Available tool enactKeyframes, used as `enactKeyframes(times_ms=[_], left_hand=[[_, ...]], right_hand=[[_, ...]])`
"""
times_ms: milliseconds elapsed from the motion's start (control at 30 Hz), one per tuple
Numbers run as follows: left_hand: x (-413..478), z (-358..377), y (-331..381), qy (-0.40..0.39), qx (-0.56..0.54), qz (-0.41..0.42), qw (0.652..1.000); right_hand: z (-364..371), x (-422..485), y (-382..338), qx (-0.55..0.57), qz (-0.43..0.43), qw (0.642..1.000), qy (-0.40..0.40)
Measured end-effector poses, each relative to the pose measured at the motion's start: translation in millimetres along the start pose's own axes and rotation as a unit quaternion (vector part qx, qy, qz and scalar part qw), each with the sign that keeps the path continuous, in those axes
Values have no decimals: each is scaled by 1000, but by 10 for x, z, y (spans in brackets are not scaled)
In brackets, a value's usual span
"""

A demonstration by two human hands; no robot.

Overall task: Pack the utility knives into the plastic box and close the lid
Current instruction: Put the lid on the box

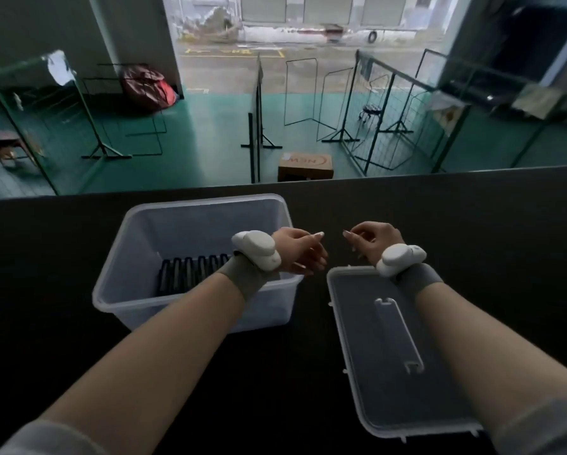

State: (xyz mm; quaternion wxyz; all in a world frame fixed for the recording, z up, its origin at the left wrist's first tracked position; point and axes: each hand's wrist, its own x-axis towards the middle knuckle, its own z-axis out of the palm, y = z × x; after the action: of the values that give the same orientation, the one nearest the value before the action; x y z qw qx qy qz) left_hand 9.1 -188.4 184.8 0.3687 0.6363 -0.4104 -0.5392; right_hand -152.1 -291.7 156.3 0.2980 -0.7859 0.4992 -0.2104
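A translucent plastic box (pixel 190 297) stands open on the dark table, left of centre. Several black utility knives (pixel 190 272) lie side by side on its floor; my left forearm hides part of the row. The box's clear lid (pixel 357 339) lies flat on the table to the right, handle side up. My left hand (pixel 300 252) hovers over the box's right rim, fingers relaxed, holding nothing. My right hand (pixel 372 239) hangs above the lid's far end, fingers loosely curled and empty. Both wrists wear grey bands with white devices.
The dark table (pixel 472 224) ends at a far edge with a drop to a green floor below. Down there stand wire mesh fence panels (pixel 384 119), a cardboard box (pixel 305 167) and a red bundle (pixel 147 87).
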Motion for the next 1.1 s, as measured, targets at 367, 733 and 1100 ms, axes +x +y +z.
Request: enactKeyframes(times_ms=[367,733,1100], left_hand=[[325,1158,-871,-59,243,-151,956],[415,1482,-1480,-24,160,-279,947],[462,1332,-1141,33,-238,-120,963]], right_hand=[[109,-653,1541,-98,223,965,-92],[287,-998,1933,-186,412,886,-101],[153,-858,1815,-35,452,891,-27]])
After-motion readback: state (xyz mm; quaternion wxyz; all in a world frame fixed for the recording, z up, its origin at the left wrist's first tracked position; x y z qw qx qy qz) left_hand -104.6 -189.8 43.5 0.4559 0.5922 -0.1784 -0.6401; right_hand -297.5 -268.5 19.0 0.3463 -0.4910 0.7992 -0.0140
